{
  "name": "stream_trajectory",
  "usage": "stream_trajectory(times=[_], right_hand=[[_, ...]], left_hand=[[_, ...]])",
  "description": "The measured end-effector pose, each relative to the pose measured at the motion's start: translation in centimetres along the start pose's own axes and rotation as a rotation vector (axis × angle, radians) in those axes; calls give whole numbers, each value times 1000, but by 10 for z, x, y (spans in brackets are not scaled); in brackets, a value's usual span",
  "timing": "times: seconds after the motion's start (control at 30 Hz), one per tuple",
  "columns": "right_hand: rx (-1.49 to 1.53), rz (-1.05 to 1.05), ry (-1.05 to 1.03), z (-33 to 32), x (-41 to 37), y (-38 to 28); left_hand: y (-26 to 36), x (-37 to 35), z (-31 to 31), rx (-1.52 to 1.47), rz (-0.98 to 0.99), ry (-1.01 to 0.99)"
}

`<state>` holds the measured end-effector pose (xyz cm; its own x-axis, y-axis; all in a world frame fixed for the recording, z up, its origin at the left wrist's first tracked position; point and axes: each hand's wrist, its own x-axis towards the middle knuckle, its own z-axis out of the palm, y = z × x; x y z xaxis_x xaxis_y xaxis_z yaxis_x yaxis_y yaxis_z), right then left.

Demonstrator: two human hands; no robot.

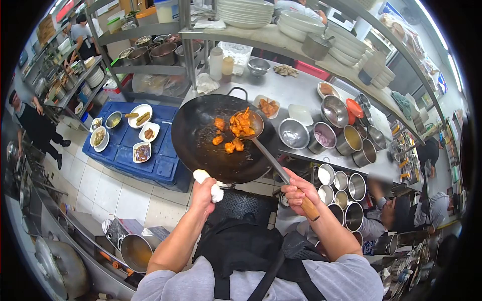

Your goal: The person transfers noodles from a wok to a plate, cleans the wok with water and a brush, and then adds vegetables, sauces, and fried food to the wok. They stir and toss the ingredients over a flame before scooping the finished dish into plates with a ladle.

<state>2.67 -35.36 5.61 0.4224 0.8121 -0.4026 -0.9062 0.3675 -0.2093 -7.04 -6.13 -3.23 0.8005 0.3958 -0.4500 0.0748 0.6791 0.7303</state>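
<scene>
My left hand (203,194) is closed around a folded white cloth (217,193) at the near rim of a large black wok (193,125); the handle beneath the cloth is hidden. The wok is held up off the floor, its far loop handle towards the steel table. In my right hand (299,192) is the wooden handle of a long metal ladle (273,163). Its bowl is over the wok, heaped with orange, sauce-coated food pieces (243,123). Several more such pieces (233,146) lie loose on the wok's oily surface.
A dish of similar orange pieces (267,107) stands on the steel table (296,83), near metal bowls (293,134) and pots. Small dishes sit on a blue chest (120,163) at left. A plate-laden shelf (281,40) hangs above. Co-workers stand left (37,118) and right (401,213).
</scene>
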Motion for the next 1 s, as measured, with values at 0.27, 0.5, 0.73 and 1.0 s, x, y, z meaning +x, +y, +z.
stream_trajectory(times=[0.27, 0.5, 0.73, 1.0], right_hand=[[53, -252, -105, -25, -32, -49], [-472, -451, 385, -69, -13, -140], [-967, -375, 703, -106, 11, -176], [-1097, -386, 815, -120, 25, -164]], left_hand=[[-23, 29, -12, -54, -6, 89], [-32, 30, -19, -15, -40, 93], [-38, 30, -26, -7, -45, 103], [-31, 30, -22, -10, -57, 93]])
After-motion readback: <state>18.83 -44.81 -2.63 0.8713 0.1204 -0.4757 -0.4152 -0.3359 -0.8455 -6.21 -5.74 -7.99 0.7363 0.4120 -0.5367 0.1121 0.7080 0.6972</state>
